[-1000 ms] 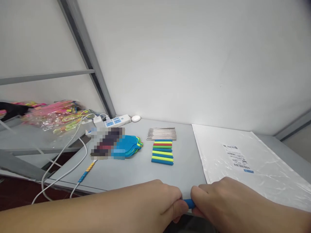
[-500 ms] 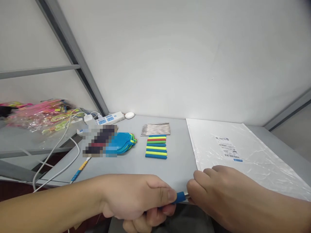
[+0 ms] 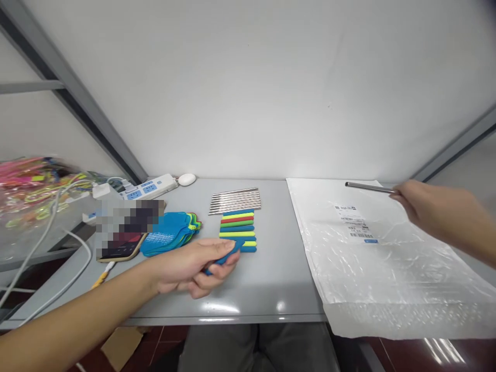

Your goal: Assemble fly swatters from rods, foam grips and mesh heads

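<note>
My left hand is closed round a blue foam sleeve just above the grey table. The sleeve's tip points at a row of coloured foam sleeves lying side by side. Behind that row rests a row of thin metal rods. My right hand is out to the right, above a white plastic mailer bag, pinching one metal rod that sticks out to the left.
A stack of blue mesh pieces and a phone lie left of the sleeves. A power strip, a small white puck and white cables sit at the back left. Bright plastic items fill the neighbouring table.
My hands were together at the table's front edge on one blue sleeve with a rod in it. The rod came out; the right hand carried it right and the left moved the sleeve forward.
</note>
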A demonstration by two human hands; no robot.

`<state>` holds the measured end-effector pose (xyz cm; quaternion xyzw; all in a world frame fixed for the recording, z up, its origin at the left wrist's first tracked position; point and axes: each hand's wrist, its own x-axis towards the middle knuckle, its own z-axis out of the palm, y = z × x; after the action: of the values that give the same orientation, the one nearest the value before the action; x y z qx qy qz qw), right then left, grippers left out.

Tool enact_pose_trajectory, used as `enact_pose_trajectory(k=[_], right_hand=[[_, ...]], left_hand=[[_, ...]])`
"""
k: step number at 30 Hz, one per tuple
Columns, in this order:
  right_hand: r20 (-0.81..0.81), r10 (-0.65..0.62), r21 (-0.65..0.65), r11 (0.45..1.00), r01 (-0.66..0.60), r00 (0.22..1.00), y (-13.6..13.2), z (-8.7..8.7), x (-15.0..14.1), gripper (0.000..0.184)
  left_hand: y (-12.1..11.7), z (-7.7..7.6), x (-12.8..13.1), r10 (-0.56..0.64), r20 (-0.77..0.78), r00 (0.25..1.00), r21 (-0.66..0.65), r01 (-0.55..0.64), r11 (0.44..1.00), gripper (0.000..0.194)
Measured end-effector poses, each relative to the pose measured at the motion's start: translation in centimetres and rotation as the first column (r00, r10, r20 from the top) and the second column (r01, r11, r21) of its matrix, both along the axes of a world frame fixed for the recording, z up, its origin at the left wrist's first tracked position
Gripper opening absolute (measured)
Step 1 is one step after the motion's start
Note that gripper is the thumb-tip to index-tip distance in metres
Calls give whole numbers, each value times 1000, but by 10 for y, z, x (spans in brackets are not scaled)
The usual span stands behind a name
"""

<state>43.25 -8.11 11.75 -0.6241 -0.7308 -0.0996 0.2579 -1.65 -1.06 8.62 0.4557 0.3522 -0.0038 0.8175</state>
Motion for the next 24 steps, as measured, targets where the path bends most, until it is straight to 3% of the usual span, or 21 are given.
enact_pose_trajectory(k=[1,2,4,6,8,11,14,17,19,21,24], right_hand=[[171,-63,-30,997,69,983,6,-6,5,34],[283,-36,-49,997,51,958,11,-13,3,37],[413,131,-123,989,-87,901,20,-30,-16,35],[437,249,-124,969,-216,865,30,-47,-43,30],[395,305,-105,952,-287,866,41,-61,-66,24],[296,310,-38,949,-313,904,59,-81,-90,20],[190,286,49,953,-300,939,76,-100,-102,20],[77,284,84,953,-290,956,86,-114,-105,22],[-4,284,57,957,-283,959,89,-120,-102,24],[-90,268,16,963,-268,959,90,-124,-97,25],[-198,212,-27,975,-222,957,91,-127,-91,26]], left_hand=[[3,-1,5,-2,44,999,65,-1,998,38],[4,0,11,-13,79,997,161,0,987,37],[5,3,26,-58,107,993,432,6,902,34],[3,5,37,-85,96,992,695,-6,719,29],[-2,7,42,-48,90,995,841,-50,538,24],[-15,3,41,114,79,990,918,-116,379,18],[-32,-12,32,286,79,955,965,-146,220,12],[-49,-37,19,272,121,955,991,-132,25,10],[-58,-51,10,197,105,975,994,-100,-34,12],[-64,-60,2,177,39,984,998,-31,-45,14],[-68,-65,-4,285,-53,957,994,77,-74,15]])
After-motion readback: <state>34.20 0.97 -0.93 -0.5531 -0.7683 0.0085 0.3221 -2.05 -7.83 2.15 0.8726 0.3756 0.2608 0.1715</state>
